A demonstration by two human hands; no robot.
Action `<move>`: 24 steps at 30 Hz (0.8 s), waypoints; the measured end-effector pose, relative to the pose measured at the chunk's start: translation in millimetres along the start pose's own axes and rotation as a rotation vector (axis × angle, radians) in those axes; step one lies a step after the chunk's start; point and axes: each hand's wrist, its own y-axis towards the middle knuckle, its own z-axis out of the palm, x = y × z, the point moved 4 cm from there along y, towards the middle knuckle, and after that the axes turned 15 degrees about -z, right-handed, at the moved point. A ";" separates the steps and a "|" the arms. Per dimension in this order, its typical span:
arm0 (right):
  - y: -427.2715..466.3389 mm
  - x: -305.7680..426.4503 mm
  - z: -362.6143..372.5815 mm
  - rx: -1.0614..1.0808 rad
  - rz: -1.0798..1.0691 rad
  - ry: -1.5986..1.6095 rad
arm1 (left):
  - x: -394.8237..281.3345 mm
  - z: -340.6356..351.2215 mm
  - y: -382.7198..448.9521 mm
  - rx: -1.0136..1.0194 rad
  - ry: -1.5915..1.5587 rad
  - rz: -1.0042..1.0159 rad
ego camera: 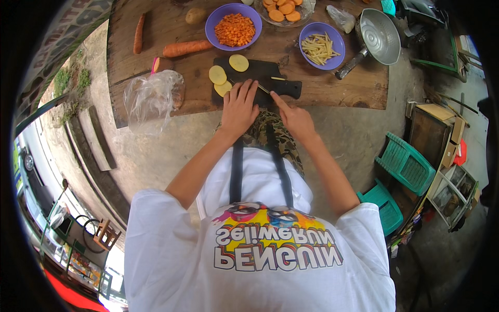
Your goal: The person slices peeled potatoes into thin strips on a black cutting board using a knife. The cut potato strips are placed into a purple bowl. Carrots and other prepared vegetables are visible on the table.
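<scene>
A black cutting board (265, 69) lies at the near edge of the wooden table. My left hand (239, 108) rests on it with fingers held together, pointing away from me. What lies under those fingertips is hidden. My right hand (297, 120) grips a knife (264, 89), its index finger stretched along the top of the blade; the handle is hidden in the palm. Beside the left fingers are potato slices: one (223, 89) nearly touching them, another (217, 75) overlapping it, and a third (238, 62) farther back. A single potato stick (278, 78) lies near the board's handle.
On the wooden table (351, 91) stand purple bowls of diced carrot (233, 29) and potato sticks (322, 48), a plate of orange slices (284, 11) and a metal saucepan (378, 37). Whole carrots (187, 48), a potato (196, 16) and a plastic bag (154, 97) sit leftward. Green stools (405, 163) stand right.
</scene>
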 end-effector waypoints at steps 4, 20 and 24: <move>-0.7 -0.8 3.7 -0.008 0.000 0.000 | 0.5 1.5 2.8 0.033 0.068 0.057; -2.6 -5.8 9.8 0.016 0.001 -0.002 | -4.5 17.1 -8.1 0.008 0.295 0.174; -2.3 -6.2 10.0 -0.006 -0.014 -0.015 | -3.9 20.0 -8.6 0.042 0.345 0.159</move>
